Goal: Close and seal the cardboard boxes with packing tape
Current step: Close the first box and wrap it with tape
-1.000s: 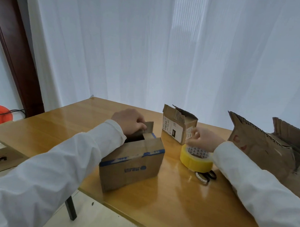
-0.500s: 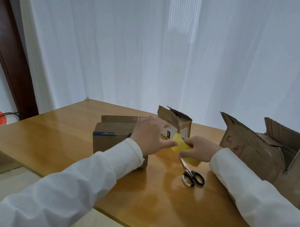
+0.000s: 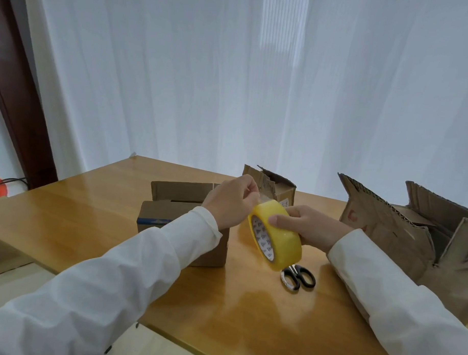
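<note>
Boxes first: the big torn box (image 3: pixel 400 236) on the right sits wide open, the blue-striped box (image 3: pixel 170 217) in the middle of the surface (image 3: pixel 93 220) has a back flap standing up, and the small box (image 3: pixel 275 185) behind the hands is open too. So nothing's sealed yet.

What's changed in the last second: the left hand (image 3: pixel 229 203) was at the flaps of the blue-striped box, and now it's come off it and gone over to the tape roll (image 3: pixel 276 232). The roll was flat on the surface and is now lifted, tilted on edge above the scissors (image 3: pixel 298 278).

Fingers: the right hand (image 3: pixel 308 227) has its thumb over the outer face and its fingers wrapped round the roll. The left hand's fingers are bunched tight at the top of the roll, pinching the loose end of tape (image 3: pixel 264 198), I think; it's clear film, hard to see.

My read is it's gone from folding to taping, and that flap needs holding down.
</note>
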A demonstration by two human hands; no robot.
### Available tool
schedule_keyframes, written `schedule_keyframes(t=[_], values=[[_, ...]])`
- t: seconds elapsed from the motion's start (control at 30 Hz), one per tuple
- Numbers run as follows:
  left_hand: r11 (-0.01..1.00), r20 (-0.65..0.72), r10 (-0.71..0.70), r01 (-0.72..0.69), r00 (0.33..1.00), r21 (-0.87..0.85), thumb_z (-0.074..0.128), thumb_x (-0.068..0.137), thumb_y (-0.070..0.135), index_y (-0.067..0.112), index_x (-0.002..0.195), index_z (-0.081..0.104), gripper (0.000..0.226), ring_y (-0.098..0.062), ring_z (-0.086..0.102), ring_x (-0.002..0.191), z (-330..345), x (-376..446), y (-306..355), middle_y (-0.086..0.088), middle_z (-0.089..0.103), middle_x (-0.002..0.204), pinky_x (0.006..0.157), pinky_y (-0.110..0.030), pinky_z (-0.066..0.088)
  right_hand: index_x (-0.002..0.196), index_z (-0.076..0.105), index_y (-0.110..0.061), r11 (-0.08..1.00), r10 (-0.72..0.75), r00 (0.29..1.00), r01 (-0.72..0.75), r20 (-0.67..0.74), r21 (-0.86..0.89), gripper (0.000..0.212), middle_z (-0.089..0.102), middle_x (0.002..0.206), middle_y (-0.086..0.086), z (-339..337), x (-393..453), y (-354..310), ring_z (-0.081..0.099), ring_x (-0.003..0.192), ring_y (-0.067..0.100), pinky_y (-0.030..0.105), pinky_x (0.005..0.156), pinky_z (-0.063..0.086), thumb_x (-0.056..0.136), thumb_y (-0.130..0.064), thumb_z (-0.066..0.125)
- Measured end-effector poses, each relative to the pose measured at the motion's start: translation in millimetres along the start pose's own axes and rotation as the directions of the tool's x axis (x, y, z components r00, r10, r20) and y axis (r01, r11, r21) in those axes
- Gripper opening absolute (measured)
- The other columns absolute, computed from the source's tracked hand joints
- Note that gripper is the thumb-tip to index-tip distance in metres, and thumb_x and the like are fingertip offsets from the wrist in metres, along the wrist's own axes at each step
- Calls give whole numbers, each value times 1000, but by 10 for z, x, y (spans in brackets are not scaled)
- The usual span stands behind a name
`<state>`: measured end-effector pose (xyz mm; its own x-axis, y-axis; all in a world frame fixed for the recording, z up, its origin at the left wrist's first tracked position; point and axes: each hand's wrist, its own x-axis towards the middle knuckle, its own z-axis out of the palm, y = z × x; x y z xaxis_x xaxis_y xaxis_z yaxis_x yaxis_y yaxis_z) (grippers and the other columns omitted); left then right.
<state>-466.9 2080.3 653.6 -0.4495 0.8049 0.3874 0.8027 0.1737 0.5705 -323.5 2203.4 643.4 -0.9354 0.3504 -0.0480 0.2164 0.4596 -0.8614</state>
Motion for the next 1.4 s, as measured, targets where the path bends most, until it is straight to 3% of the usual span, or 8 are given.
schedule_keyframes(t=[0.2, 0.43, 0.57, 0.73, 0.9, 1.1, 1.23, 1.4], values=[[988, -30, 34, -30, 999, 151, 41, 98, 27, 26, 93, 44, 6, -14, 56, 64, 8, -73, 30, 6, 63, 71, 71, -33, 48, 98, 64, -10, 996, 60, 998, -59, -19, 60, 57, 70, 69, -5, 131, -63, -25, 68, 64, 10, 24, 61, 55, 74, -61, 60], [845, -160, 353, -240, 922, 477, 35, 101, 29, 18, 113, 49, 22, -26, 58, 81, 25, -159, 171, -2, 67, 83, 82, -26, 33, 138, 22, -43, 993, 100, 961, -81, -256, 84, 84, 48, 123, 3, 262, -9, -3, 60, 107, 24, 36, 75, 58, 71, -66, 67], [829, -174, 310, -176, 935, 531, 31, 102, 31, 17, 115, 46, 25, -26, 58, 71, 66, -105, 123, -4, 65, 78, 67, -29, 39, 107, 60, -39, 917, 87, 967, 15, -238, 399, 16, 66, 111, 5, 399, -3, -87, 67, 94, 24, 42, 82, 57, 91, -43, 57], [799, -122, 285, -165, 951, 578, 22, 101, 42, 22, 122, 42, 35, -16, 57, 62, 28, -118, -7, 7, 63, 76, 53, -23, 37, 93, 68, -17, 824, 154, 959, 7, -236, 567, 11, 67, 66, 7, 429, -27, -175, 62, 52, 18, 25, 46, 50, 92, -26, 62], [962, -245, -4, 71, 969, 265, 41, 97, 41, 27, 150, 3, 66, -23, 61, 104, -451, 92, -254, 6, 62, 121, 89, -37, 46, 90, 68, -17, 866, 178, 913, 32, -367, 499, 11, 68, 62, 3, 336, -6, -142, 62, 47, 14, 22, 43, 48, 92, -25, 61], [705, 76, -369, 225, 927, 673, 60, 86, 46, 23, 124, 52, 45, -21, 57, 102, -748, 200, -933, 2, 60, 112, 78, -31, 43, 88, 71, -19, 909, 204, 921, -52, -331, 415, 23, 71, 68, 4, 333, -87, -121, 62, 48, 16, 25, 47, 52, 96, -31, 53], [676, -135, 21, 85, 991, 732, 54, 91, 28, 20, 93, 57, 9, -20, 55, 86, -662, 128, -905, 3, 60, 92, 69, -28, 35, 88, 72, -19, 914, 198, 926, -56, -321, 402, 27, 69, 64, 1, 313, -80, -147, 60, 46, 13, 22, 44, 50, 97, -33, 51], [550, -110, 471, -193, 875, 812, 72, 62, 5, 11, 74, 58, 20, -28, 55, 60, -270, -122, -994, -7, 57, 71, 52, -32, 40, 88, 73, -19, 899, 227, 934, -93, -275, 428, 26, 70, 66, 1, 343, -10, -118, 59, 45, 13, 22, 44, 47, 97, -32, 52]])
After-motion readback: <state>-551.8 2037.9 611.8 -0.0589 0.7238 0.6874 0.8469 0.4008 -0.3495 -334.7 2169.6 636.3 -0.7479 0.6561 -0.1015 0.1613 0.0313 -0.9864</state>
